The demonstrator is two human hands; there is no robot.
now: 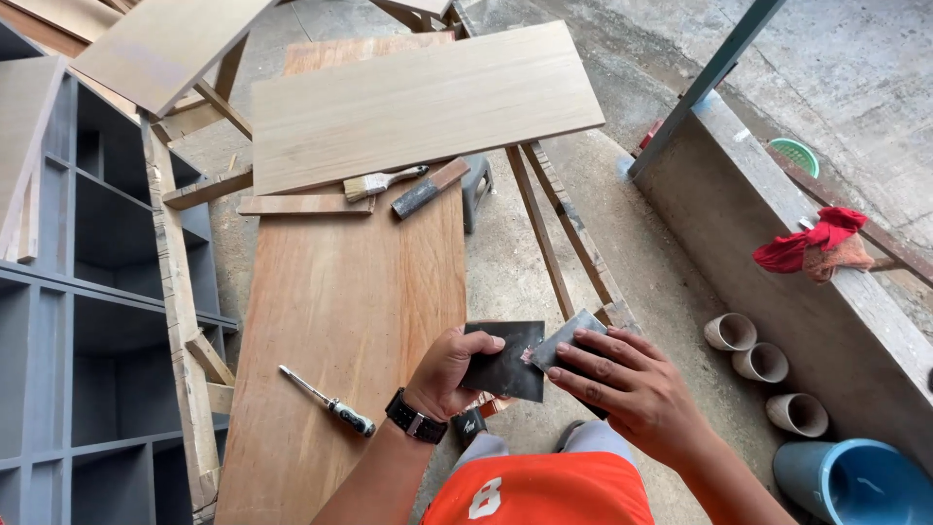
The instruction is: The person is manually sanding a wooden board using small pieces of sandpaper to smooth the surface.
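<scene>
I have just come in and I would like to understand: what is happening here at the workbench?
A person holds a dark sheet of sandpaper in the left hand and a second dark piece under the fingers of the right hand, the two pieces meeting between the hands. In front lies a long reddish wooden board with a screwdriver on it. Further up, a paintbrush and a small wooden block rest beside a pale panel.

Packages: none in view
Labels: none on any of the things
Signs: none in view; the walls are bare
Screens: none in view
</scene>
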